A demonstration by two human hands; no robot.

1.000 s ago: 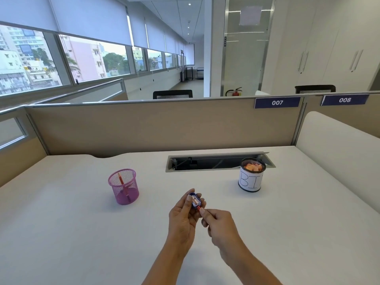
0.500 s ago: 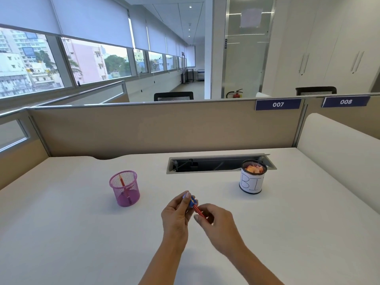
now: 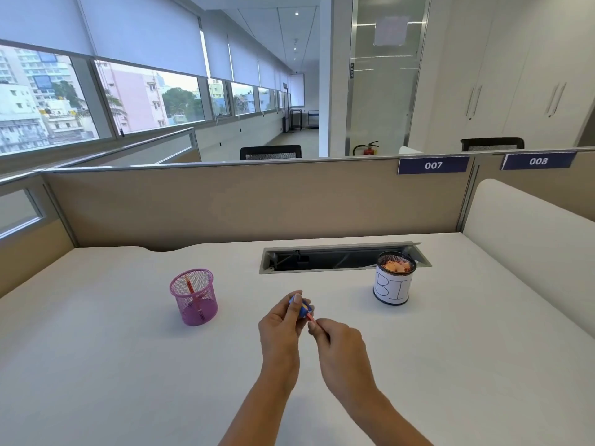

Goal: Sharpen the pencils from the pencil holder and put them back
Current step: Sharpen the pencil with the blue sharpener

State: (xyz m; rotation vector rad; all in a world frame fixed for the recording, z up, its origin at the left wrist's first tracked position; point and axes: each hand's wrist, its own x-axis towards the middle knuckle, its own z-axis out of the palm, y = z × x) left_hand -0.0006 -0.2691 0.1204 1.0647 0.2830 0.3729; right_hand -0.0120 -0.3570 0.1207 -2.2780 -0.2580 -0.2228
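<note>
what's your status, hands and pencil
Left hand shut on blue sharpener. Right hand shut on red pencil, tip in sharpener. Nothing in the way.

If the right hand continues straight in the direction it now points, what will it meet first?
The right hand points up-left along the red pencil, so it would first meet the blue sharpener in the left hand, probably almost at once.

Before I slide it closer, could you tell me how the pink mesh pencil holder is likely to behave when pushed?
The pink mesh pencil holder is probably light: open wire mesh, only a pencil or two inside. Its base looks narrower than its rim, so a high push might tip it. It should slide easily on the smooth white desk.
</note>
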